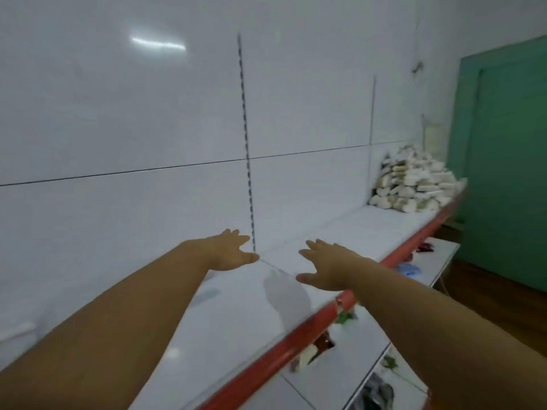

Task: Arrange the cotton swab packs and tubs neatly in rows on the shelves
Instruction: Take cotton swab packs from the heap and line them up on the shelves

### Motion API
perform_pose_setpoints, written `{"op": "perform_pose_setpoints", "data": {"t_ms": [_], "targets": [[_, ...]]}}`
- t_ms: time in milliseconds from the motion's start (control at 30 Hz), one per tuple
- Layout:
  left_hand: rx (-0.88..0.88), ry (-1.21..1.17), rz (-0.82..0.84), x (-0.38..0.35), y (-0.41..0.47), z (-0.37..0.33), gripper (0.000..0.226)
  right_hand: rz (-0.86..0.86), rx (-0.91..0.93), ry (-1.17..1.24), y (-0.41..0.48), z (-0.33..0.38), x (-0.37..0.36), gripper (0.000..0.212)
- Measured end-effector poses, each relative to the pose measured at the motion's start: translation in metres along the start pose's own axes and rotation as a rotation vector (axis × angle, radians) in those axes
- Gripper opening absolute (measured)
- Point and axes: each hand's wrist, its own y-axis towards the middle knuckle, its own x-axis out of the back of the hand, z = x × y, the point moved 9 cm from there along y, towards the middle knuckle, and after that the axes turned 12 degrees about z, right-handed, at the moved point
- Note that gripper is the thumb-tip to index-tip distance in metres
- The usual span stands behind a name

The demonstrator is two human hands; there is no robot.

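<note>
Item: heap of cotton swab packs (414,182), white and cream, at the far right end of the top shelf (231,321).
- Position: piled against the white back panel (118,113), reaching out to the shelf's front edge.
- Orientation: packs lie at mixed angles. The heap is too blurred to tell the long axis of any single pack. The heap as a whole runs along the shelf.

Left hand (229,250): palm down over the shelf, fingers straight and spread, holding nothing. It is near the foot of the slotted upright (247,143).

Right hand (328,266): palm down, fingers spread and relaxed, holding nothing. It is just right of the left hand and well apart from the heap.

Surroundings:
- A red edge strip (266,362) runs along the shelf front.
- Lower shelves (340,377) sit below and hold blurred coloured goods, among them a blue item (410,269).
- A green door (503,158) stands beyond the shelf's right end, with brown flooring beneath it.
</note>
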Motion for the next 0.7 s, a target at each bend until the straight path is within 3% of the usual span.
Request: {"op": "perform_pose_setpoints", "data": {"t_ms": [167, 333, 500, 700], "targets": [[-0.147, -0.005, -0.041, 0.039, 0.082, -0.175, 0.069, -0.012, -0.203, 0.03, -0.051, -0.177, 0.01, 0.075], [-0.256, -0.027, -0.033, 0.072, 0.144, -0.308, 0.055, -0.036, -0.302, 0.129, -0.08, -0.304, 0.01, 0.073], [-0.315, 0.026, 0.03, 0.077, 0.225, -0.39, 0.058, -0.02, -0.371, 0.081, -0.076, -0.421, -0.006, 0.076], [-0.416, -0.003, -0.034, 0.121, 0.35, -0.455, 0.055, -0.044, -0.447, 0.105, -0.049, -0.545, 0.005, 0.075]]}}
